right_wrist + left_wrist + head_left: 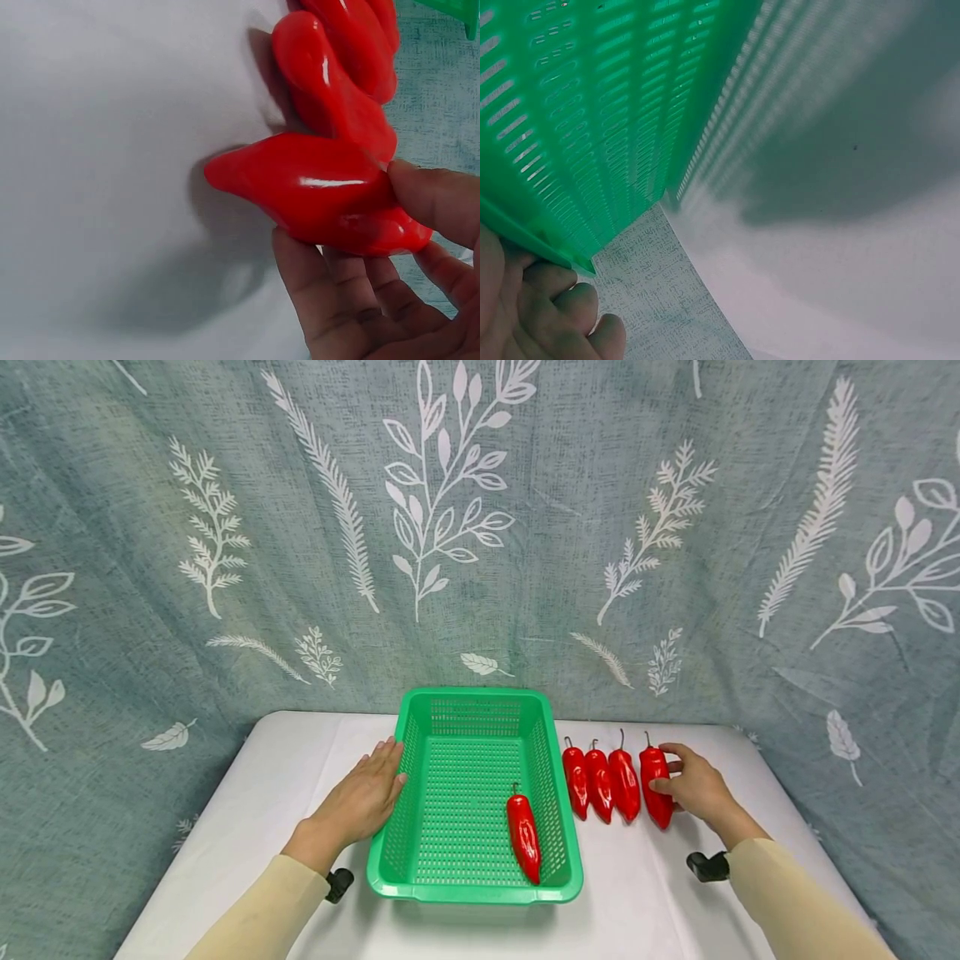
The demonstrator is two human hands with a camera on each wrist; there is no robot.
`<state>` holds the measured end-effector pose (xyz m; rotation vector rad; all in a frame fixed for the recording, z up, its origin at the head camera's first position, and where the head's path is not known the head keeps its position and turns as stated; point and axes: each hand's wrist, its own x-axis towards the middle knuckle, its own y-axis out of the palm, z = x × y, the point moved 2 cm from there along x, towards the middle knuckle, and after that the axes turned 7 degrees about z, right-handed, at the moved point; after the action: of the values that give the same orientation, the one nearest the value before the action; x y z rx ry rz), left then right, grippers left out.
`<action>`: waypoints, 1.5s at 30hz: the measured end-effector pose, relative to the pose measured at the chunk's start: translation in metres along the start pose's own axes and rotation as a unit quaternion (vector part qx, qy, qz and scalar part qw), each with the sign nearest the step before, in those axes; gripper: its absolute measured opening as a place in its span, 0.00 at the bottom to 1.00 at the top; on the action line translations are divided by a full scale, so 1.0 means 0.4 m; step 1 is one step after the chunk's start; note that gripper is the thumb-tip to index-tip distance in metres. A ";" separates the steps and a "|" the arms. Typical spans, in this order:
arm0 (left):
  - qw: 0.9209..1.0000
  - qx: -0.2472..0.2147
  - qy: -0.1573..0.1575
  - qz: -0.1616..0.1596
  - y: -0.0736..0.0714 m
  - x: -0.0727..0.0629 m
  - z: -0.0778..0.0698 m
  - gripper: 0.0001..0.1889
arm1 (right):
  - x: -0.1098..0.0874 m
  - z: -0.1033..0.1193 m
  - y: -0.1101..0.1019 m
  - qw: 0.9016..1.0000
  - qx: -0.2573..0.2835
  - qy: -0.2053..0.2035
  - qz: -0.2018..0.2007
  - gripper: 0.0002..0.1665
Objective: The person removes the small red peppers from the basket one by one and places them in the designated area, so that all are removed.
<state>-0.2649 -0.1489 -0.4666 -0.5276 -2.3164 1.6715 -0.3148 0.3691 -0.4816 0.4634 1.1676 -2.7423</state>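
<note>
- The right hand [693, 787] grips the rightmost red pepper [656, 785], thumb on one side and fingers curled under the other; the right wrist view shows the fingers [330, 300] wrapped beneath its glossy body.
- That pepper lies at the right end of a row on the white surface [645, 893], just right of the green basket [420, 868].
- Three more red peppers [602, 783] lie side by side to its left, stems pointing to the far side, between the held one and the basket.
- One red pepper in the basket [523, 837] lies in the near right corner, lengthwise against the right wall.
- The left hand [365, 797] rests flat, fingers straight, against the basket's left wall; the left wrist view shows fingertips [562, 307] just under the rim.
- A leaf-patterned grey-blue curtain [480, 527] hangs behind the surface.
</note>
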 end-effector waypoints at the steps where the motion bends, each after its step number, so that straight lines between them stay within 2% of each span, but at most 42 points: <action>1: 1.000 0.000 0.002 0.000 0.000 0.000 0.000 0.33 | 0.003 -0.002 0.001 1.000 0.003 0.001 0.002 0.49; 9: 1.000 -0.002 0.001 0.007 -0.002 0.002 0.002 0.33 | 0.021 -0.012 0.008 1.000 0.005 0.003 0.007 0.48; 25: 1.000 -0.009 0.004 0.000 0.000 0.000 0.002 0.33 | 0.039 -0.032 0.025 1.000 0.005 0.021 -0.015 0.47; 38: 1.000 -0.004 0.000 0.004 0.001 0.003 0.003 0.33 | 0.032 -0.039 0.034 0.999 0.020 0.005 -0.026 0.46; 45: 1.000 -0.004 0.002 0.000 0.001 0.002 0.003 0.33 | 0.024 -0.033 0.028 0.999 -0.016 0.007 -0.045 0.45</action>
<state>-0.2661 -0.1496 -0.4673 -0.5311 -2.3208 1.6600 -0.3180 0.3708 -0.5009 0.4382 1.2636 -2.7953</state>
